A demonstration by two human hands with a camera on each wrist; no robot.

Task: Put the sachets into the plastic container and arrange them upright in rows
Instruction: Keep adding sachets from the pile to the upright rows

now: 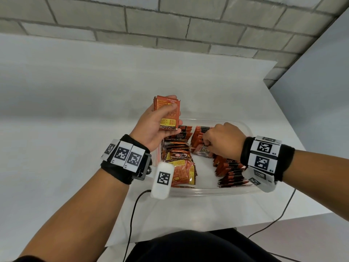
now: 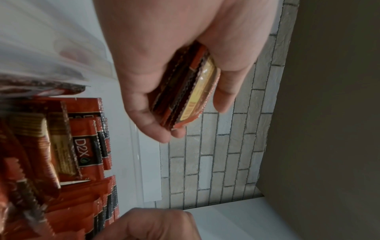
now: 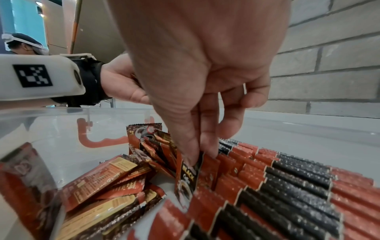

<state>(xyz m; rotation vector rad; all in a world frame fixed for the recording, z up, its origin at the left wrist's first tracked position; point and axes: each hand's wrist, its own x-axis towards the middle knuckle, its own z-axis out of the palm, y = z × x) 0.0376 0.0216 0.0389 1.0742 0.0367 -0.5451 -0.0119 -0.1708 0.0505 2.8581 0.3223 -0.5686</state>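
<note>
Right hand point(image 3: 205, 91) pinching one red-and-black foil sachet point(image 3: 188, 177) among upright rows. Left hand point(image 1: 158, 123) gripping a stack of red foil sachets point(image 1: 167, 112) above the clear plastic container point(image 1: 205, 190).

Table point(image 1: 75, 110): white, and we see it running back to the wall.
Wall point(image 1: 170, 25): pale grey brick.
Cable point(image 1: 132, 214): black, trailing off the table's near edge.
Background figure point(image 3: 22, 43): blurred; possibly wearing a headset.

A white counter point(image 1: 75, 91) fills the frame's middle; a grey brick wall point(image 1: 170, 21) runs along the top, a plain panel point(image 1: 321, 91) at right.
</note>
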